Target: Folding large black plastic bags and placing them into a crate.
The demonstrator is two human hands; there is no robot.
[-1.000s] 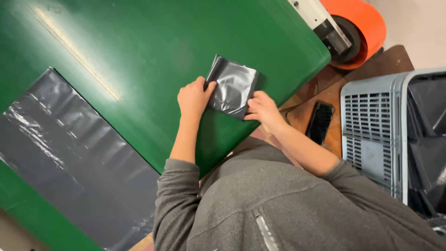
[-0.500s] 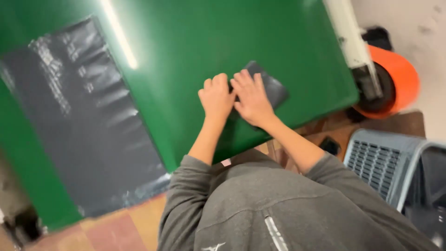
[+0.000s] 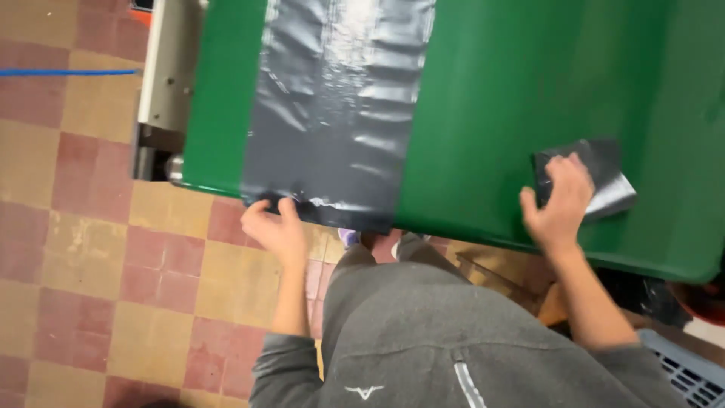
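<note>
Down near the lower edge of the green bench [image 3: 483, 113], both hands were busy with dark plastic. The left hand [image 3: 276, 227], at centre-left of the frame, had its fingers curled over the near end of a long flat black plastic bag [image 3: 336, 106], pinching that edge where it met the lip of the bench. The bag lay spread up toward the top of the frame, shiny and wrinkled, so gripping it at its closest end looked like the easiest way to get hold of it without leaning across.

Over at the right of the frame, the right hand [image 3: 559, 200] rested palm down, fingers spread, on a small folded black bag [image 3: 596, 174], pressing it flat against the green surface. That pressure seemed to keep the folds from springing open. The folded bag sat close to the bench's near edge, well apart from the long one.

Below, a grey sweatshirt [image 3: 468, 340] filled the bottom middle, a checked tile floor [image 3: 91, 249] showed at left, and a grey crate [image 3: 680, 374] peeked in at the lower right corner.
</note>
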